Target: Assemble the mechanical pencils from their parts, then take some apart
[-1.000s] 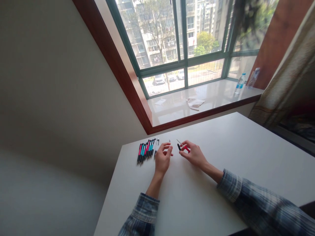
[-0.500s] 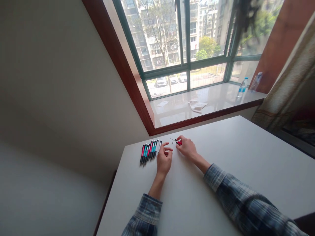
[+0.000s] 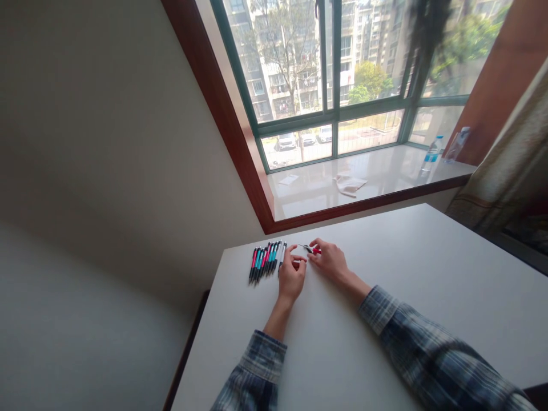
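My right hand is closed round a red and black pen part. A thin, light rod juts from it to the left, towards my left hand. My left hand stands just beside it, index finger raised and the thumb and another finger brought together. Anything between those fingertips is too small to make out. Left of this hand, several pens in pink, teal and black lie side by side on the white table. A whitish pen at the right end of the row is partly hidden behind my left hand.
The white table reaches to the wall under a window. On the sill lie crumpled paper and a flat white sheet. Two plastic bottles stand at the sill's right, one with a blue label. A curtain hangs at the right.
The small grey piece seen on the table between my hands no longer shows. My left fingers have drawn together and come nearer my right hand. The whole view has shifted slightly.
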Demonstrator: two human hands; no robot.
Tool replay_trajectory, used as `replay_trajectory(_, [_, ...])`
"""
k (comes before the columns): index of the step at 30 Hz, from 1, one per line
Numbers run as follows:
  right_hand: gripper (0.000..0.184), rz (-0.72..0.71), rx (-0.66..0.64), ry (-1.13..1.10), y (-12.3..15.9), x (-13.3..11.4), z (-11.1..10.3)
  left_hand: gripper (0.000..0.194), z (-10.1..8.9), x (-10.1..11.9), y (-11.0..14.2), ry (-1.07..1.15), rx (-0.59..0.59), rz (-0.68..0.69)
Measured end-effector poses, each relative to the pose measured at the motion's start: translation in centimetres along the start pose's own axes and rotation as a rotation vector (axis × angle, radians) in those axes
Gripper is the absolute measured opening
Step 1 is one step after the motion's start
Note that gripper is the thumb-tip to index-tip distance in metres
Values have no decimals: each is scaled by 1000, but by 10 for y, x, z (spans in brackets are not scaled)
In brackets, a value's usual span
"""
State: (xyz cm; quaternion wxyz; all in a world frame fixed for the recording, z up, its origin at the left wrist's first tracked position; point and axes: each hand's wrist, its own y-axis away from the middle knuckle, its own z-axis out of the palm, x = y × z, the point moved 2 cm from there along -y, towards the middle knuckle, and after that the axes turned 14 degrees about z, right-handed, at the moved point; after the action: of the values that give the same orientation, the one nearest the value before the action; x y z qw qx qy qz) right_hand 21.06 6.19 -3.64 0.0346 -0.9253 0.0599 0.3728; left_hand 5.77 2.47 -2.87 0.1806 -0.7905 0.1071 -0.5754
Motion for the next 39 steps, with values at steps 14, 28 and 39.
replay_trajectory(14, [22, -22, 8, 13, 1, 2, 3, 47, 1, -2, 1, -71, -39, 27])
replay_trajectory(28, [21, -73, 74, -97, -2, 8, 8, 48, 2, -11, 2, -98, -67, 17])
replay_trajectory(39, [22, -106, 36, -176, -4, 10, 9, 48, 3, -10, 3, -98, -65, 10])
